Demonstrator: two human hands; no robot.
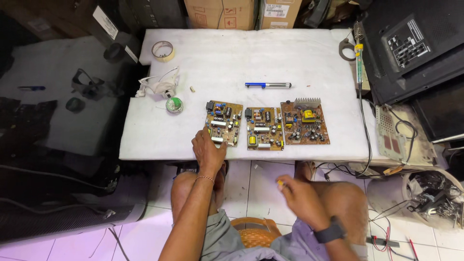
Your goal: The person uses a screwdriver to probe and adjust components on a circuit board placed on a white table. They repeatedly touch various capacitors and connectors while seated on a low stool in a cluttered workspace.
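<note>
Your left hand (209,151) rests at the near edge of the white tabletop (299,58), fingers spread loose and touching the near-left corner of the left circuit board (223,123); it isn't gripping anything. Your right hand (300,194) is down by your knee, off the tabletop, curled w/ something small & yellowish at the fingertips. It's blurred, so can't tell what it is or how tight the grip is.

3 boards sit in a row near the front edge: left one, middle board (264,128) just beside it, then the right board (305,123) w/ a finned heatsink at its back edge. Behind them, apart, lies a blue-and-silver pen-shaped tool (268,85). To the left: a small green-topped tin (174,105), a white headband magnifier (158,84), and a tape roll (163,50) toward the far-left corner. A soldering iron (358,53) lies along the right edge.
</note>
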